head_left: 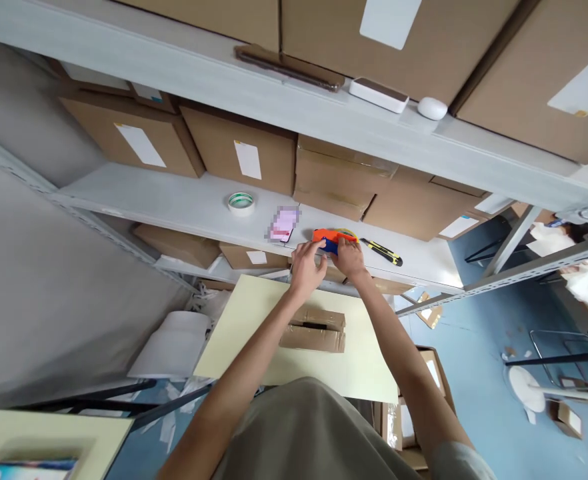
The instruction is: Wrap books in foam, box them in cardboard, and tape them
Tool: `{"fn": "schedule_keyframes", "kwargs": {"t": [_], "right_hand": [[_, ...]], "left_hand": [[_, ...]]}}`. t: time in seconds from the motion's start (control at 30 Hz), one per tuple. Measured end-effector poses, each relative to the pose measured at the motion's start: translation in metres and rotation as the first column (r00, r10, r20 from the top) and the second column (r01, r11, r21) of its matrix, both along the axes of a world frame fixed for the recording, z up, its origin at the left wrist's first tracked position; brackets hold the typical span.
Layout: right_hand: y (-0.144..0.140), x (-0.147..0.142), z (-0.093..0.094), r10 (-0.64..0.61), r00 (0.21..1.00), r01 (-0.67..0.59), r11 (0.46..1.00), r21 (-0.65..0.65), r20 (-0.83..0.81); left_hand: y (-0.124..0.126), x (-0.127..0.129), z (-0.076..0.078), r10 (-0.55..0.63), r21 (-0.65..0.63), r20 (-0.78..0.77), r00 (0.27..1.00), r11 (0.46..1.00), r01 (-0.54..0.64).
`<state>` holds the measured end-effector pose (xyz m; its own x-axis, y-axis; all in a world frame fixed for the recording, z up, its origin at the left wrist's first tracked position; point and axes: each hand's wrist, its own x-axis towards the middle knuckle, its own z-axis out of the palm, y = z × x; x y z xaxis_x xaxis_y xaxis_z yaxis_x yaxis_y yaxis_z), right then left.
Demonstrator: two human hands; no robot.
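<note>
An orange and blue tape dispenser (329,244) is at the front edge of the middle shelf, with a yellow rim showing behind it. My right hand (350,259) is closed around its right part. At its left end is my left hand (306,268), the index fingertip at the blue part and the thumb standing apart from it. Just right of my right hand lies a yellow and black utility knife (383,253). A phone (284,224) with a blurred screen and a roll of tape (241,204) lie to the left on the same shelf.
Cardboard boxes (241,157) line the shelves. Below my hands, a pale yellow tabletop (367,347) bears a taped cardboard box (314,330). A white mouse (432,108) sits on the upper shelf edge. To the right, a metal rack post (514,240) and a round white stool (527,390) stand.
</note>
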<state>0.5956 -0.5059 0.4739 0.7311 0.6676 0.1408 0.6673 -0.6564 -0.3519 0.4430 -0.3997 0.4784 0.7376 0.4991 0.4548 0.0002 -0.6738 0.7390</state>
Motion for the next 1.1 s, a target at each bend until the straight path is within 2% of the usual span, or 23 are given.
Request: {"fn": "schedule_keyframes", "kwargs": {"t": [0.07, 0.13, 0.23, 0.3, 0.37, 0.5, 0.6, 0.67, 0.77, 0.9, 1.0, 1.1], "right_hand": [[0.004, 0.001, -0.001, -0.043, 0.999, 0.041, 0.998, -0.056, -0.025], [-0.002, -0.011, -0.004, -0.088, 0.995, 0.086, 0.996, -0.034, -0.054], [-0.024, -0.053, -0.012, -0.071, 0.986, 0.097, 0.98, 0.173, -0.153], [-0.042, -0.093, -0.02, 0.019, 0.964, 0.068, 0.947, 0.315, -0.265], [-0.057, -0.135, -0.028, 0.093, 0.915, 0.069, 0.923, 0.378, -0.393], [-0.074, -0.198, -0.047, 0.085, 0.8, 0.151, 0.93, 0.336, -0.594], [-0.077, -0.222, -0.062, 0.051, 0.752, 0.176, 0.945, 0.275, -0.657], [-0.078, -0.231, -0.07, 0.043, 0.729, 0.17, 0.955, 0.242, -0.684], [-0.084, -0.236, -0.077, 0.069, 0.693, 0.121, 0.97, 0.211, -0.717], [-0.095, -0.239, -0.078, 0.09, 0.686, 0.043, 0.986, 0.163, -0.723], [-0.102, -0.24, -0.074, 0.085, 0.705, -0.011, 0.994, 0.109, -0.705], [-0.106, -0.239, -0.065, 0.098, 0.718, -0.064, 0.995, 0.076, -0.689]], "left_hand": [[-0.002, -0.003, 0.0, 0.007, -0.045, 0.01, 1.0, 0.999, -0.007], [-0.005, -0.016, -0.009, 0.001, -0.116, 0.025, 1.0, 0.993, 0.002], [-0.014, -0.049, -0.031, -0.015, -0.302, 0.066, 0.998, 0.953, 0.034], [-0.025, -0.078, -0.047, -0.032, -0.458, 0.092, 0.995, 0.886, 0.071], [-0.038, -0.109, -0.063, -0.044, -0.596, 0.09, 0.995, 0.798, 0.09], [-0.061, -0.165, -0.089, -0.007, -0.777, 0.0, 1.0, 0.629, 0.004], [-0.067, -0.192, -0.101, -0.017, -0.854, -0.049, 0.999, 0.519, -0.034], [-0.065, -0.203, -0.107, -0.079, -0.878, -0.056, 0.995, 0.479, -0.011], [-0.052, -0.214, -0.114, -0.171, -0.879, -0.06, 0.983, 0.475, 0.029], [-0.019, -0.223, -0.122, -0.136, -0.883, -0.072, 0.988, 0.468, 0.0], [0.007, -0.226, -0.123, -0.147, -0.862, -0.085, 0.985, 0.507, 0.001], [0.024, -0.226, -0.117, -0.246, -0.829, -0.051, 0.968, 0.551, 0.096]]}}
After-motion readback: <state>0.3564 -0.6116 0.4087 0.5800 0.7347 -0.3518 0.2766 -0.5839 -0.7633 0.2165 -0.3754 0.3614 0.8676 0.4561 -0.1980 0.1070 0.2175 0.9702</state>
